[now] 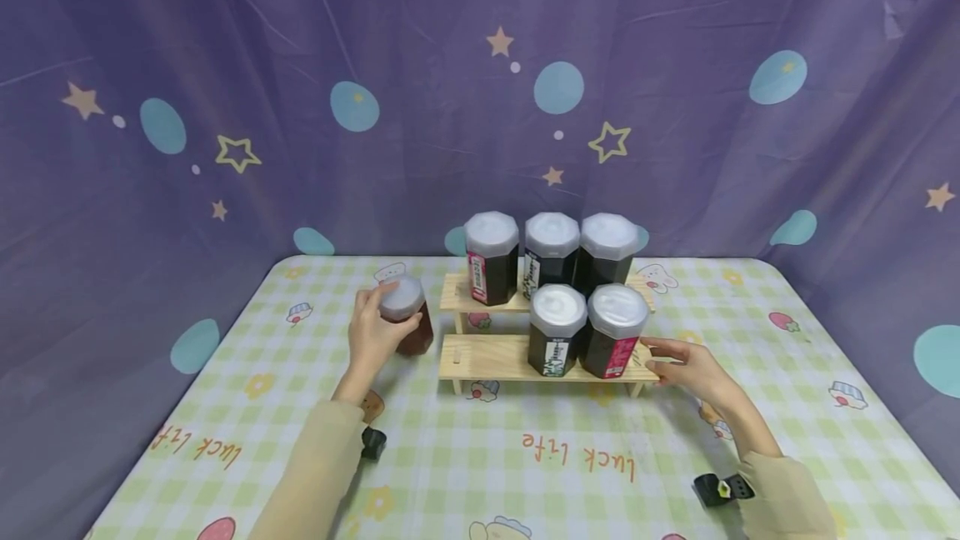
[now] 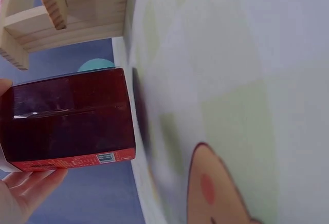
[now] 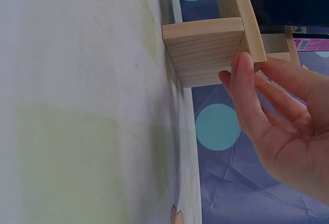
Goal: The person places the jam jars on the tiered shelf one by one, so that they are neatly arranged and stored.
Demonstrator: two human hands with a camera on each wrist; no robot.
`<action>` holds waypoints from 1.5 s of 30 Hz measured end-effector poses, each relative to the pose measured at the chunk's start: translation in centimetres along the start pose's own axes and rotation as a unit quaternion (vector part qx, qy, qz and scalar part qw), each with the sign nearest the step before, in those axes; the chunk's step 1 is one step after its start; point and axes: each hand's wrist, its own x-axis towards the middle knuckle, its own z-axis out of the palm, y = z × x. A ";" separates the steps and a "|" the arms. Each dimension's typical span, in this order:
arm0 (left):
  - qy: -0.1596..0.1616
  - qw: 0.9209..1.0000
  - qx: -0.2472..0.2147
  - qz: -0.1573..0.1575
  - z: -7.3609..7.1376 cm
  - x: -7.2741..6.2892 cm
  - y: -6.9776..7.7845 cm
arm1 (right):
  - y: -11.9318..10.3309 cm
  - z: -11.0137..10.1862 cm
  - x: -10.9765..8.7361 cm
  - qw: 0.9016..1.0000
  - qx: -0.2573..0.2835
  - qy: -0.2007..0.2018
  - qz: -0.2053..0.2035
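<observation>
My left hand (image 1: 371,332) grips a jar (image 1: 415,335) with a frosted white lid and dark red-brown contents, left of a two-step wooden rack (image 1: 487,354). In the left wrist view the jar (image 2: 72,113) shows a red label with a barcode, close over the tablecloth, thumb and fingers round its lid end. My right hand (image 1: 693,369) pinches the right end of the rack's lower step; in the right wrist view, its fingers (image 3: 244,85) lie at the board's edge. On the lower step stand a white-labelled jar (image 1: 557,332) and a pink-labelled jar (image 1: 617,332).
Three more dark jars with white lids stand on the upper step, the leftmost jar (image 1: 492,261) with a pink-and-white label. A green checked tablecloth (image 1: 450,457) covers the table. Behind it hangs a purple curtain (image 1: 420,40) with stars and blue spots.
</observation>
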 end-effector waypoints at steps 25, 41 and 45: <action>0.028 0.999 0.009 0.028 -3.0 -2.4 4.7 | 0.0 -0.1 0.1 1.000 0.004 -0.003 0.005; 0.027 0.998 -0.033 0.053 -3.2 -3.0 7.8 | 0.0 0.0 0.0 1.000 0.012 -0.005 -0.001; 0.021 0.997 -0.038 0.056 -2.7 -3.1 8.3 | 0.0 0.0 0.0 1.000 0.010 -0.003 0.000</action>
